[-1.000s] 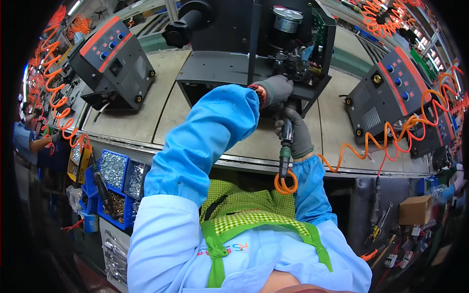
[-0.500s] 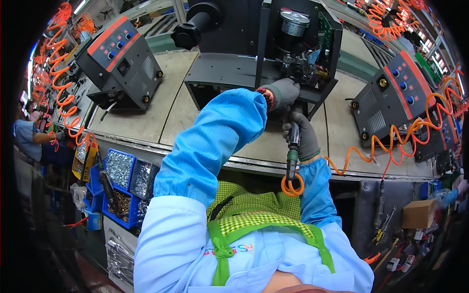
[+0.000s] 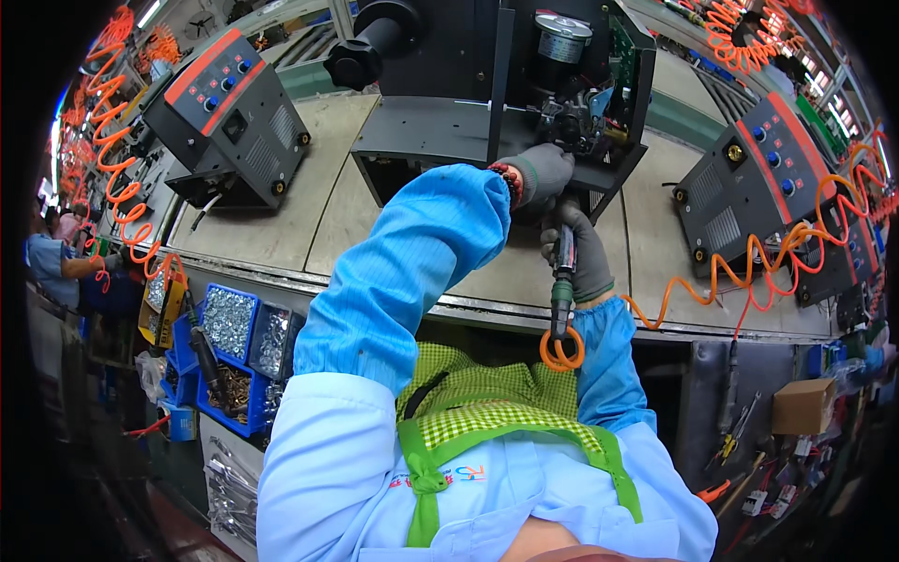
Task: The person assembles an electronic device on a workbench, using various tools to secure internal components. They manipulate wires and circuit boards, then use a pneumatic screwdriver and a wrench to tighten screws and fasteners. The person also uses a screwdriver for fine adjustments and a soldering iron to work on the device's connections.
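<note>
My left hand (image 3: 544, 175), in a grey glove, reaches to the lower front of a dark metal machine housing (image 3: 426, 131). Its fingers are bent and closed at the housing's front panel, and what they hold is hidden. Just below it, my gloved right hand (image 3: 590, 258) is wrapped round a black and green air screwdriver (image 3: 563, 276). The tool's front end points up under my left hand, where its tip is out of sight. An orange coiled hose (image 3: 562, 362) hangs at the tool's rear. Inside the housing, a silver-capped motor (image 3: 563, 39) stands above a wire-feed mechanism (image 3: 576, 126).
Finished-looking grey machines with orange-edged panels stand left (image 3: 234, 122) and right (image 3: 749, 178) on the bench (image 3: 323, 169). Blue bins (image 3: 228, 323) of screws hang at the bench's left front. An orange coiled hose (image 3: 693, 298) crosses the right side. A cardboard box (image 3: 803, 408) sits lower right.
Both hands stay at the same spot on the housing, with the screwdriver still in my right hand. Only a slight shift of the hands and view shows.
</note>
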Available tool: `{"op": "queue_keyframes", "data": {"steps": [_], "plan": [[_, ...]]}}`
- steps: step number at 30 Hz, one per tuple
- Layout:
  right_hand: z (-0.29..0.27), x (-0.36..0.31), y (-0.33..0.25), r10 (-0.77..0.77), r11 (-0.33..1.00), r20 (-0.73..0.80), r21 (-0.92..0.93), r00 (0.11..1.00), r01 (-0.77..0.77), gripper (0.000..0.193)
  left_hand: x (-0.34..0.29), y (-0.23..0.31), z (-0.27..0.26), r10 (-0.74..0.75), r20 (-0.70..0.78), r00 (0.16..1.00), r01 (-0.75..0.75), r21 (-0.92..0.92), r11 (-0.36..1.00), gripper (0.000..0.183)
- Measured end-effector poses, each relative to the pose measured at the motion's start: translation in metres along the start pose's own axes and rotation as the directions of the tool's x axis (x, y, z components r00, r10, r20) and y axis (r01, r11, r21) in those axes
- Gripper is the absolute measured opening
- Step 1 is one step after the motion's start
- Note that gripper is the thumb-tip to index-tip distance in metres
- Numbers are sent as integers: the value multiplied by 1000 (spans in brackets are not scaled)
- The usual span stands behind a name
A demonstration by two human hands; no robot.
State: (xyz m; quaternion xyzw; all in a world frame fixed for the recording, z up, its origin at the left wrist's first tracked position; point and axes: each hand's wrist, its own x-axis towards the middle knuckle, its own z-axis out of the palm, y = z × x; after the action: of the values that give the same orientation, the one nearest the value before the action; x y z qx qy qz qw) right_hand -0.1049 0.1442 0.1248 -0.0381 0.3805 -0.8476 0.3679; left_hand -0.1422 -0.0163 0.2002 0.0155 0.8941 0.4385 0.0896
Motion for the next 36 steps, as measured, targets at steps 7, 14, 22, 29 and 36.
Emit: {"op": "queue_keyframes", "data": {"steps": [7, 14, 22, 29, 36], "plan": [[-7, 3, 0, -6, 1000, 17, 2, 1000, 6, 25, -7, 15, 0, -135, -5, 991, 132, -171, 976, 36], [-7, 8, 3, 4, 1000, 6, 30, 1000, -4, 23, -9, 9, -5, -84, 0, 996, 84, -137, 987, 37], [-3, 0, 0, 19, 999, 22, 30, 1000, -20, 22, -8, 13, 2, -107, -13, 994, 105, -131, 986, 37], [-3, -2, 5, -5, 997, -118, -80, 993, -4, 30, 11, -11, 1, 432, 103, 896, -371, 708, 601, 27], [-8, -45, 16, -127, 948, -97, -304, 987, 92, 51, 1, -14, -9, -46, 88, 995, 76, -374, 924, 23]]}}
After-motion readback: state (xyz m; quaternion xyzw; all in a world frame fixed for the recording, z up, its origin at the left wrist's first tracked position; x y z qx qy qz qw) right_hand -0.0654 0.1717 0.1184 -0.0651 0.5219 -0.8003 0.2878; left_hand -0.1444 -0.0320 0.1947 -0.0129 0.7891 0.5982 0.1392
